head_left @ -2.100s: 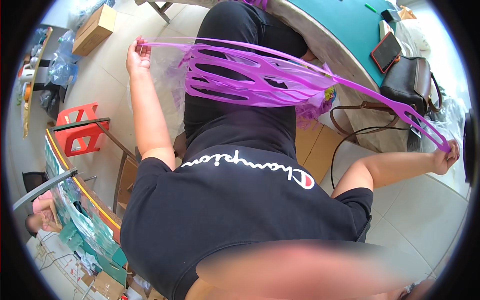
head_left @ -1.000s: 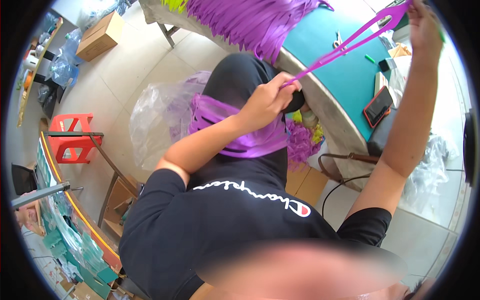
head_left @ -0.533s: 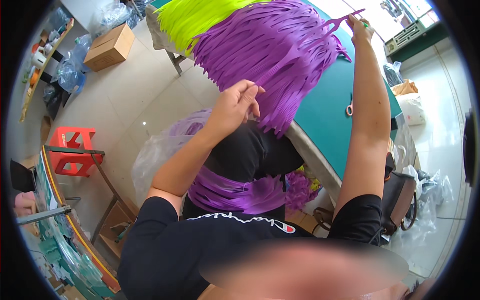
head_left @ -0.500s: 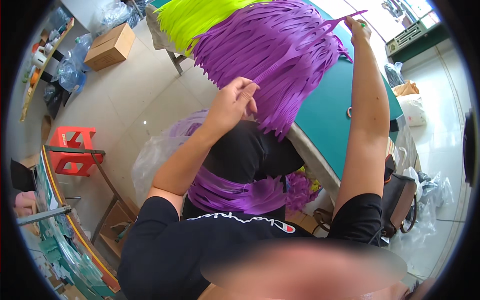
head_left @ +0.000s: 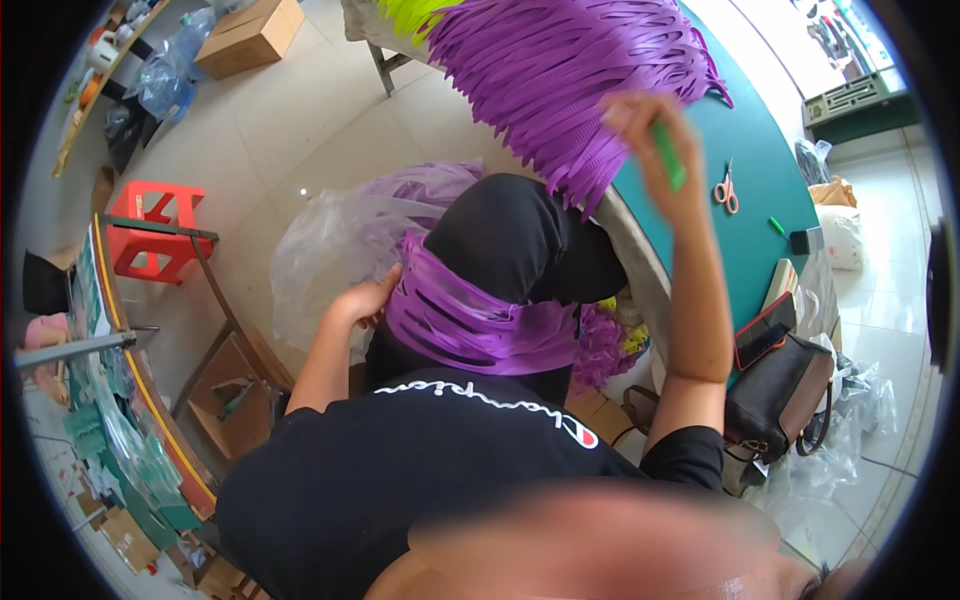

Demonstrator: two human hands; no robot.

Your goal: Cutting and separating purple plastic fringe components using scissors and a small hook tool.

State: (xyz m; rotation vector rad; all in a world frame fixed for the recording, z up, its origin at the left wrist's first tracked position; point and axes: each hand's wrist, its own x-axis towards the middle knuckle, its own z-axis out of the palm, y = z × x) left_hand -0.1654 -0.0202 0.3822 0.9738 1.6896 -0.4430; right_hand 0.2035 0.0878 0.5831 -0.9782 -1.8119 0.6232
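A thick pile of purple perforated strips (head_left: pixel 570 90) lies over the near left edge of the green table (head_left: pixel 680 230). More purple strips (head_left: pixel 460 320) lie across my lap. At their left end my left hand (head_left: pixel 368 298) is closed on the edge, thumb on top, its other fingers partly hidden. Blurred by motion, my right hand (head_left: pixel 655 140) is above the near edge of the pile. A small green object (head_left: pixel 667 157), its kind unclear, is held against the palm, and the fingertips are smeared. Lime-green strips (head_left: pixel 415 15) lie beyond the purple pile.
Pink-handled scissors (head_left: pixel 727 188) and a small green stick (head_left: pixel 777 226) lie on the table. A phone (head_left: pixel 763 330) and a brown handbag (head_left: pixel 785 395) are at my right. Clear plastic bags (head_left: pixel 320 240), a red stool (head_left: pixel 155 230) and a cardboard box (head_left: pixel 250 38) stand leftward.
My left hand has come down from the pile to the strips on my lap. My right hand has drawn back toward me from the far end of a purple strip, which it has let go.
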